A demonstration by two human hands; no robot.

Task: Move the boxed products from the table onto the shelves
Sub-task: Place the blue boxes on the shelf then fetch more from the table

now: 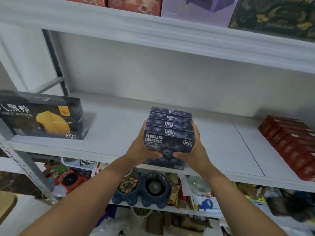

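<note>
Several dark blue blueberry drink boxes [168,133] stand in a tight row, one behind another, at the front edge of the white middle shelf [213,142]. My left hand [141,149] presses the row's left side and my right hand [194,147] presses its right side, thumbs on the front face of the nearest box. The nearest box hangs slightly over the shelf edge. The table is not in view.
A large black box with a yellow picture [42,118] sits on the same shelf at the left. Red boxes [293,147] are stacked at the right. The shelf above [153,31] carries more boxes. Lower shelves hold bowls, snacks and clutter [141,189].
</note>
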